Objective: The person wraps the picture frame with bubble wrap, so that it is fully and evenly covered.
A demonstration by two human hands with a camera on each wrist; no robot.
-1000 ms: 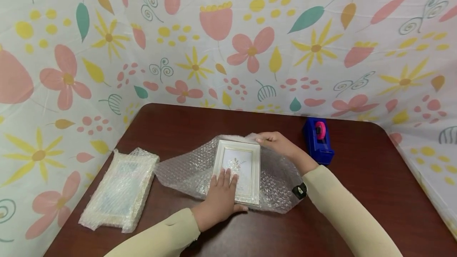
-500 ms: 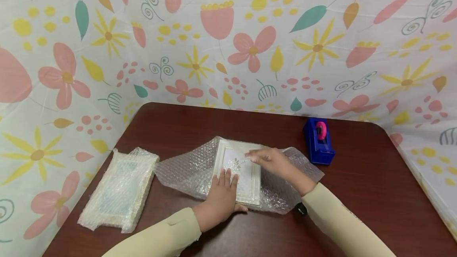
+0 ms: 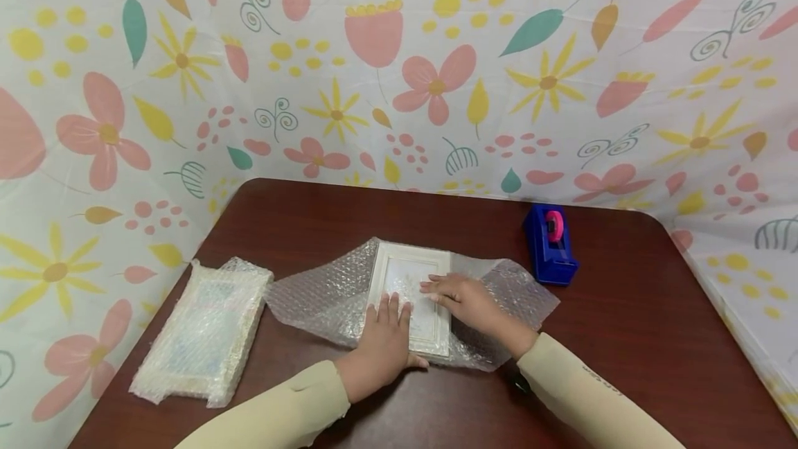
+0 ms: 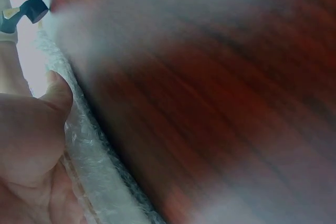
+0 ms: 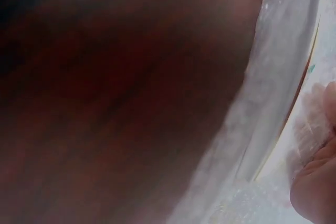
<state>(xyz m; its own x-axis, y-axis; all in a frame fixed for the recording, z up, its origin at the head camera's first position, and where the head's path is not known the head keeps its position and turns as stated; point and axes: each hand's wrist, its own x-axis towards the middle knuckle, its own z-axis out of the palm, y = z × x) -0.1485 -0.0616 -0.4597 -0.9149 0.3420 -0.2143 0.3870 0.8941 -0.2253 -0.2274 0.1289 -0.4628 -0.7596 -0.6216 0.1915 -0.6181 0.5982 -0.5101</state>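
Observation:
A white picture frame [image 3: 405, 267] lies face up on a spread sheet of bubble wrap [image 3: 324, 300] in the head view. My left hand [image 3: 382, 345] rests with extended fingers on its lower left part, thumb at the near edge. Over the right half, my right hand [image 3: 469, 302] lies with its fingers fairly straight, touching the face. The print looks hazy; whether a layer of wrap covers it I cannot tell. In the left wrist view the left thumb [image 4: 59, 97] presses beside the wrapped edge. The right wrist view shows the right palm [image 5: 317, 184] by the frame's side.
A second frame wrapped in bubble wrap [image 3: 202, 335] lies on the left of the dark wooden table [image 3: 598, 366]. A blue tape dispenser [image 3: 550, 248] with a pink core stands at the back right. A flowered cloth [image 3: 411, 130] hangs behind the table.
My right hand has let go of the wrap at the frame's top right corner and come down and nearer onto the frame's face. The left hand has stayed in place.

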